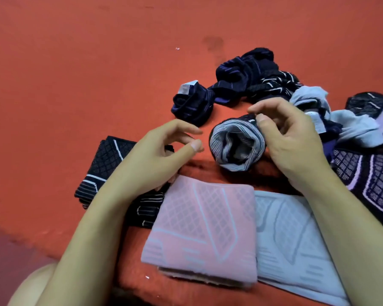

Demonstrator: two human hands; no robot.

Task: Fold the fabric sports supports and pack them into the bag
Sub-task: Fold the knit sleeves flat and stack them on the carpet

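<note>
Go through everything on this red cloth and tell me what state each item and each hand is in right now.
Rolled black and grey striped support: bunched into a tube, pinched by the right hand.
Right hand: fingers curled on the roll.
Left hand: loosely curled, holding nothing.
Pink grid-patterned support: folded flat.
Pale grey grid-patterned support: lying flat.
Black white-lined support: folded flat.
Dark navy striped supports: crumpled, unfolded.

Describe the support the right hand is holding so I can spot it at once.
Start from the pink folded support nearest the camera, then look just above it on the red cloth. The right hand grips a rolled support there: unlike its flat neighbours, it is a tube showing its grey striped inside.
</note>
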